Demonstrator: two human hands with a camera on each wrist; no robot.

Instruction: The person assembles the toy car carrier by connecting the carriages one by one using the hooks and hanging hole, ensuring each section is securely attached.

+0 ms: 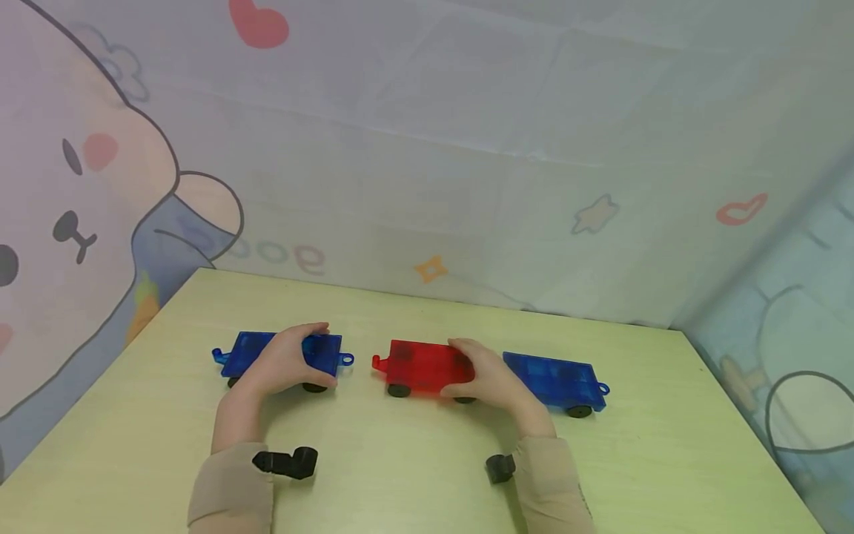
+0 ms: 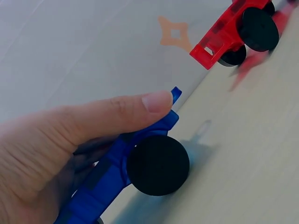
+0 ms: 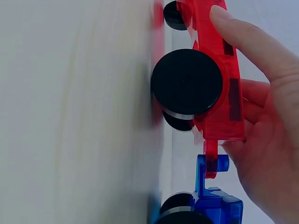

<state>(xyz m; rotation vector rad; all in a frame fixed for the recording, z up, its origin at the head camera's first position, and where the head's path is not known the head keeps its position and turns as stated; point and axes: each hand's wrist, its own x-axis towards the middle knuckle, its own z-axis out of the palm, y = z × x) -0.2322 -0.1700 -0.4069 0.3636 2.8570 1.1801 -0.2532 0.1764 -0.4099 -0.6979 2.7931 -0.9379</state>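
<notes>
- Left hand point(image 1: 285, 363) grips the left blue car point(image 1: 328, 348), right hand point(image 1: 490, 374) the red car point(image 1: 423, 365); the right blue car point(image 1: 560, 380), just right of that hand, seems hitched
- A sharp right-hand lift could unhitch it
- Misaligned, the ring point(image 1: 340, 360) right of the left hand might butt the red hook point(image 1: 379, 363)
- No car labels readable; backdrop letters point(image 1: 310, 259) beyond the left hand, perhaps "oog"

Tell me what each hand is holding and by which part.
Left hand: the left blue wagon, gripped across its long sides near its right end. Right hand: the red wagon, gripped across its long sides, toward its right end.
</notes>
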